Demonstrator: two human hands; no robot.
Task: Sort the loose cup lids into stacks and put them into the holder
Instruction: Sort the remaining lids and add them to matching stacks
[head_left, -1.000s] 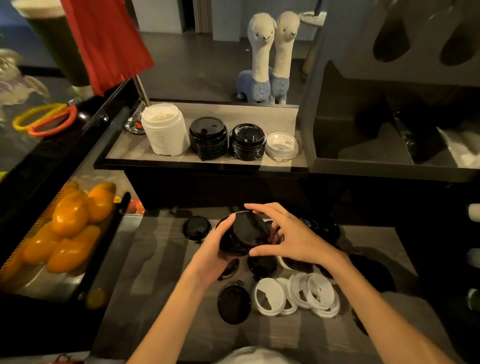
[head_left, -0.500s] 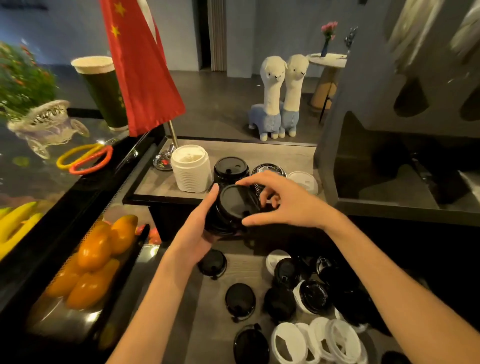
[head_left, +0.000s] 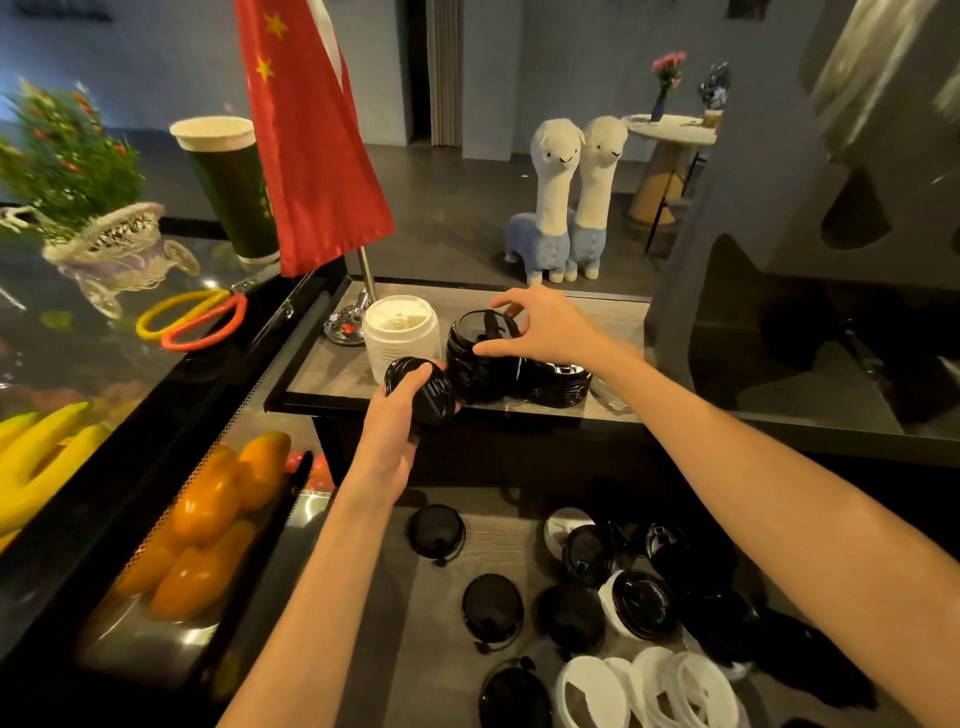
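head view: right hand (head_left: 550, 332) pinches top of black lid stack (head_left: 480, 358) on tray (head_left: 322, 376); left hand (head_left: 400, 410) grips black lids (head_left: 421, 389) just beside stack. stacking step; next, seat held lids squarely on stack.

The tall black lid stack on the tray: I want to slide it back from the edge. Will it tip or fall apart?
The tall black lid stack looks taller than wide, so a push near its top would probably tip it. Its nested lids are likely light; push low. The right hand pinches its top, which may steady it.
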